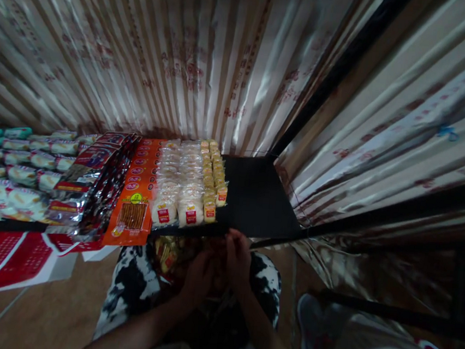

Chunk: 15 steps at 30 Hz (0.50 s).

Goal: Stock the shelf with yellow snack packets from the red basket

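Between my knees, my left hand [199, 273] is beside gold packets [166, 253], too dark to tell its grip. My right hand [238, 256], grip also unclear, is near the front edge of the black shelf [263, 199], just right of the small yellow packets [209, 212] standing there.

Black-and-white cloth trousers [132, 277] are printed with irregular cow-hide patches, and above the trousers the bare forearms [146, 320] show no sleeves, the left hand [199, 271] and right hand [238, 260] ungloved.
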### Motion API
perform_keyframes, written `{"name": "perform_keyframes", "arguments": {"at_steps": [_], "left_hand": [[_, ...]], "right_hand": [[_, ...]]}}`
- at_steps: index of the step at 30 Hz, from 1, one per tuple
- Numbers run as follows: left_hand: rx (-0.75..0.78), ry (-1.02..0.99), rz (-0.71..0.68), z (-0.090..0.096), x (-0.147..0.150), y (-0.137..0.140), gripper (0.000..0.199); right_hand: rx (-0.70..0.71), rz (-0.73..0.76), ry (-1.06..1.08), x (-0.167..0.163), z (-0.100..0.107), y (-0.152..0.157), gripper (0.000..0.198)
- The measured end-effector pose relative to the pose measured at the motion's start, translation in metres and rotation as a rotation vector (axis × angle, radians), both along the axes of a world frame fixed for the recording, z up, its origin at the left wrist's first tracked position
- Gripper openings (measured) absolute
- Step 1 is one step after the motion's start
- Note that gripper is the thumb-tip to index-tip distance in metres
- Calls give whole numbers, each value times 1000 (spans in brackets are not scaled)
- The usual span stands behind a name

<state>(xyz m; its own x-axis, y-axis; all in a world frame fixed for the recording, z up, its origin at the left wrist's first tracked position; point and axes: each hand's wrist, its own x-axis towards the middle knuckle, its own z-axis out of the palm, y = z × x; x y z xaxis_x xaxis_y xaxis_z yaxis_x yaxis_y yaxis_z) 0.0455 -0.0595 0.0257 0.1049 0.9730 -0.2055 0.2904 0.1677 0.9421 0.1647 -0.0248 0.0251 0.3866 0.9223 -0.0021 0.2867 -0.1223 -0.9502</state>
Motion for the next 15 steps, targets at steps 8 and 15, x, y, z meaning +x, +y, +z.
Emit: {"name": "perform_keyframes", "arguments": {"at_steps": [8, 15], "left_hand": [[-38, 472, 309, -54, -78, -10, 43], [-155, 419, 219, -74, -94, 5, 40]], "right_hand": [[-336, 456, -89, -68, -66, -47, 33], [-441, 469, -59, -107, -84, -35, 40]]}}
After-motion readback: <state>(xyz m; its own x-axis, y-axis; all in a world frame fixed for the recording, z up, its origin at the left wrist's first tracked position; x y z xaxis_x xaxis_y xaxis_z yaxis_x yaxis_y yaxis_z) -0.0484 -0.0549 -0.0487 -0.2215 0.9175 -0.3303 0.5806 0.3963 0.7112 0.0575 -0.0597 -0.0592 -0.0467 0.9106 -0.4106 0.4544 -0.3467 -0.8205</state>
